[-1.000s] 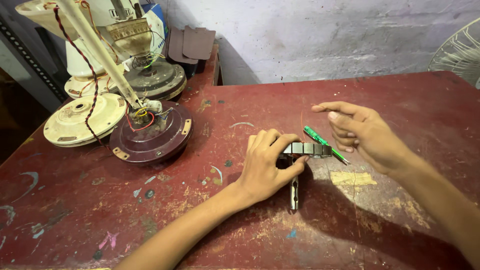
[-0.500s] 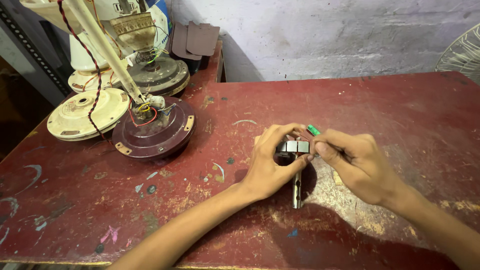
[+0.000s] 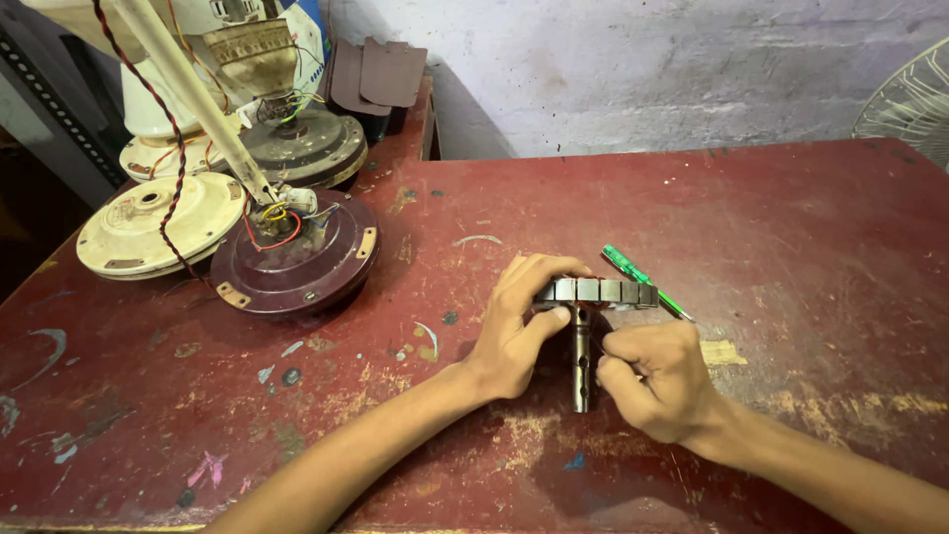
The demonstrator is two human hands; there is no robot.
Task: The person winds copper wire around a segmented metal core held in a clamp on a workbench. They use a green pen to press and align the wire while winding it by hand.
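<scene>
Motor core (image 3: 598,291), table centre: likely heavy, rigid | left hand (image 3: 519,331) grips rim | right hand (image 3: 657,381) closed around shaft (image 3: 581,371)

Bench (image 3: 791,198): dark red top, worn & scratched, w/ paint flecks in blue, pink & white, plus a yellowish patch (image 3: 725,352) near the right side. On it, at the left: a maroon fan motor housing (image 3: 297,259) w/ loose wires, a cream round cover (image 3: 158,223) just beside it, and a dusty grey motor (image 3: 301,145) behind, prob. on the bench too. Mid-bench: a green screwdriver (image 3: 643,280) lies flat.
</scene>
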